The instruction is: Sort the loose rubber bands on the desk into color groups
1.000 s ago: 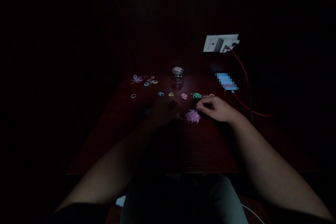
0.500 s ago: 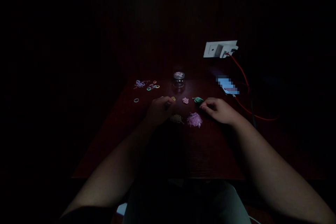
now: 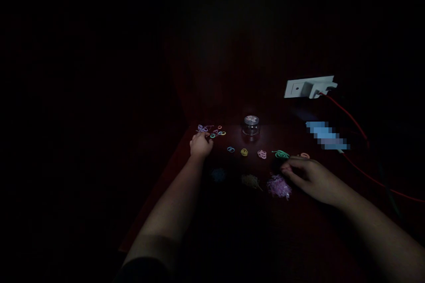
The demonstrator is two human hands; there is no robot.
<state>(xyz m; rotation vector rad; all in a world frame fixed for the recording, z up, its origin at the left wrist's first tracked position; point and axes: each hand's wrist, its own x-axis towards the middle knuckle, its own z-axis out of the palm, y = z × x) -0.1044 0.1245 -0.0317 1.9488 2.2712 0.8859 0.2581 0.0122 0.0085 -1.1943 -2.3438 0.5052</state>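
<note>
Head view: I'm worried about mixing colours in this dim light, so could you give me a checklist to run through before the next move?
1. Left hand at the scattered bands: ok, by their near edge; whether it holds one, cannot tell.
2. Right hand free of bands: cannot tell, fingertips too dark.
3. Blue bands, yellow bands, pink bands and green bands apart: ok.
4. Jar upright, lid on: ok.
5. Light on the near blue pile: not ok, deep shadow.
</note>
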